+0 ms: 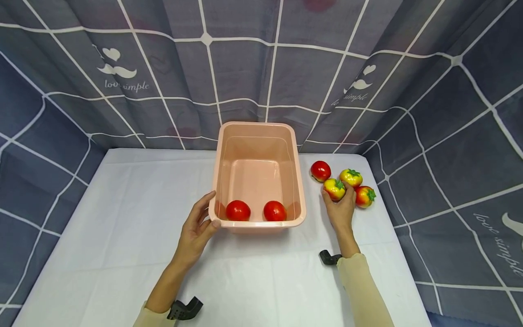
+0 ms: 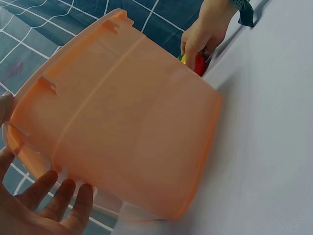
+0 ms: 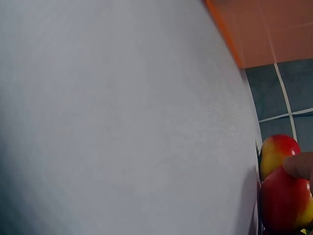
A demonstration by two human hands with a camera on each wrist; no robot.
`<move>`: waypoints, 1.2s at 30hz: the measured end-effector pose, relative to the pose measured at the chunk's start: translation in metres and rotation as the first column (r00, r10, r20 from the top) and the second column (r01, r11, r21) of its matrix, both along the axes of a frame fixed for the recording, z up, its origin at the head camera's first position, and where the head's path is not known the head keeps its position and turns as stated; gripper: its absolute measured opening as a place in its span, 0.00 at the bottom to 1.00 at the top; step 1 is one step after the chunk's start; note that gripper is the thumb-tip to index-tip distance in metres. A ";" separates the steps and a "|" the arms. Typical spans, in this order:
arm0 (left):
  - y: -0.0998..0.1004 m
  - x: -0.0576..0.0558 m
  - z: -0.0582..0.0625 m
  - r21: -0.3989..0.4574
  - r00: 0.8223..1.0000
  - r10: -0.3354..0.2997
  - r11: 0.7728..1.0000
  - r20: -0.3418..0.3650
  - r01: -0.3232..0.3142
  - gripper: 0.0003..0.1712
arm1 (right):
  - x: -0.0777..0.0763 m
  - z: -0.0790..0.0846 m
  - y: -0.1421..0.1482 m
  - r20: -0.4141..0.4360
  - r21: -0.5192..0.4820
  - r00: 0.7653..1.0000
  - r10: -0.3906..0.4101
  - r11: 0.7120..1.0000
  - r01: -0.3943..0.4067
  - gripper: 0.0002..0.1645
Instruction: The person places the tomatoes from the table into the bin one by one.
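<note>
A peach-coloured plastic bin (image 1: 259, 145) stands mid-table, with two glossy red round fruits (image 1: 238, 210) inside at its near end. My left hand (image 1: 196, 231) grips the bin's near left corner, thumb on the front rim and fingers along the left side. Right of the bin, my right hand (image 1: 341, 209) pinches a yellow-and-red bell pepper (image 1: 334, 188) between thumb and fingers. Two more yellow-and-red bell peppers (image 1: 365, 196) with green tops lie close on its right, and a red fruit (image 1: 320, 170) sits just behind it. The right wrist view shows a fingertip against the fruit (image 3: 286, 200).
A white cloth (image 1: 135, 218) covers the table. Grey checked curtains (image 1: 245, 72) hang behind it and along both sides. Black wrist devices (image 1: 185, 309) are strapped to both forearms.
</note>
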State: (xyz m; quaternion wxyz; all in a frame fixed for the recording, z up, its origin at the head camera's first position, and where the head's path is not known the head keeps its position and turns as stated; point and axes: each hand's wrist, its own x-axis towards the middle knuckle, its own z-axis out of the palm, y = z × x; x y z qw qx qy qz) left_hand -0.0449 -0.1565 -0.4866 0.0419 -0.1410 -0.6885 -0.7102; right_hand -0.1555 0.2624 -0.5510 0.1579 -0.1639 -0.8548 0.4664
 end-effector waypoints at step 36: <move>-0.001 0.000 0.002 0.025 1.000 -0.008 1.000 0.001 0.008 0.44 | 0.031 0.049 -0.027 -0.221 -0.060 0.975 0.036 0.997 -0.051 0.46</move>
